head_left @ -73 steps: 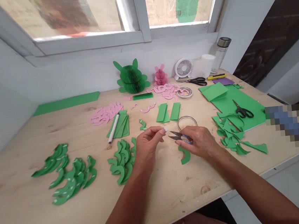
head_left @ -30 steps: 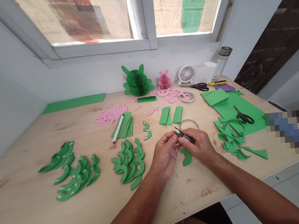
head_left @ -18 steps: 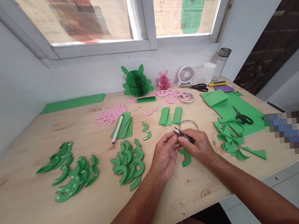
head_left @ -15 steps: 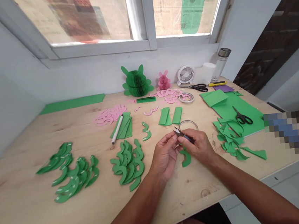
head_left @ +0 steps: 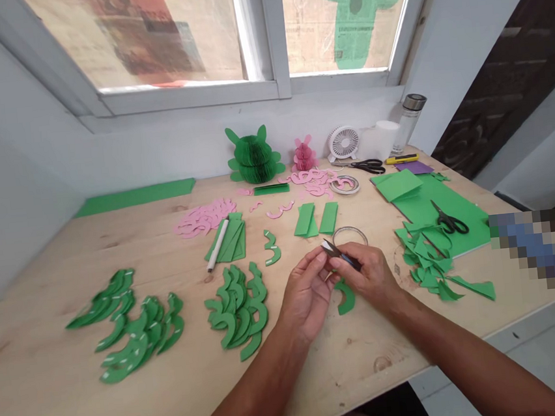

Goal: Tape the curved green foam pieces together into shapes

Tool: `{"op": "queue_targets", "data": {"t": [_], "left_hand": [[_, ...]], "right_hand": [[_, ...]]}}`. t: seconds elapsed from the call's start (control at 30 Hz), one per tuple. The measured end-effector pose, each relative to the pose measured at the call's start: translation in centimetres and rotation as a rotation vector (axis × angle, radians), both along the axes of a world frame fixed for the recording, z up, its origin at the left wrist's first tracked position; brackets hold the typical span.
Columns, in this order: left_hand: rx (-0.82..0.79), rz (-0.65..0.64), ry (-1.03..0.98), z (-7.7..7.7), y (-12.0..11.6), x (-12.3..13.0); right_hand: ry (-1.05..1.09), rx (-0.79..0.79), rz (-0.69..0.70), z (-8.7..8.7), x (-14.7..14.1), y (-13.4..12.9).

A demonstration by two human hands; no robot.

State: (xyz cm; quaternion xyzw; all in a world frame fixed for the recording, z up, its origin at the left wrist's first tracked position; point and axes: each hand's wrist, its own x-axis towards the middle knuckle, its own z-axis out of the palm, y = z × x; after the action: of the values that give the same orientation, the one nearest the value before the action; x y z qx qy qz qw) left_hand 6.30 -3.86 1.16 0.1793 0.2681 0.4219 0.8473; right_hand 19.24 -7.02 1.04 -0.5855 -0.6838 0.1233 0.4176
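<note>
My right hand (head_left: pixel 370 269) is closed around a pair of small dark snips (head_left: pixel 349 261), blades pointing up and left. My left hand (head_left: pixel 305 290) pinches a tiny white piece (head_left: pixel 326 246) at the blades; it looks like tape, though my fingers cover most of it. Just below my hands lies a green curved paper cutout (head_left: pixel 346 298), partly hidden by them. Behind them a thin tape ring (head_left: pixel 349 229) rests flat. Left of my left hand is a pile of wavy green cutouts (head_left: pixel 238 310). Further left, other green cutouts (head_left: pixel 140 335) carry white strips.
Green scraps (head_left: pixel 424 256) and black scissors (head_left: pixel 449 219) on green sheets (head_left: pixel 464 209) occupy the right. Behind are folded green cards (head_left: pixel 305 220), a white marker (head_left: pixel 217 245), pink cutouts (head_left: pixel 207 217), a tape roll (head_left: pixel 344 184), a fan (head_left: pixel 344 143) and paper figures (head_left: pixel 256 161).
The view has tipped up slightly, so everything sits a little lower. My hands keep nearly the same pose, with the snips still at the white piece.
</note>
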Motion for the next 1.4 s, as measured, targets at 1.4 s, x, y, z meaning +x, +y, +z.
{"op": "queue_targets", "data": {"t": [1.4], "left_hand": [[-0.03, -0.005, -0.044, -0.16, -0.33, 0.07]], "right_hand": [[0.055, -0.02, -0.026, 0.34, -0.12, -0.18]]}}
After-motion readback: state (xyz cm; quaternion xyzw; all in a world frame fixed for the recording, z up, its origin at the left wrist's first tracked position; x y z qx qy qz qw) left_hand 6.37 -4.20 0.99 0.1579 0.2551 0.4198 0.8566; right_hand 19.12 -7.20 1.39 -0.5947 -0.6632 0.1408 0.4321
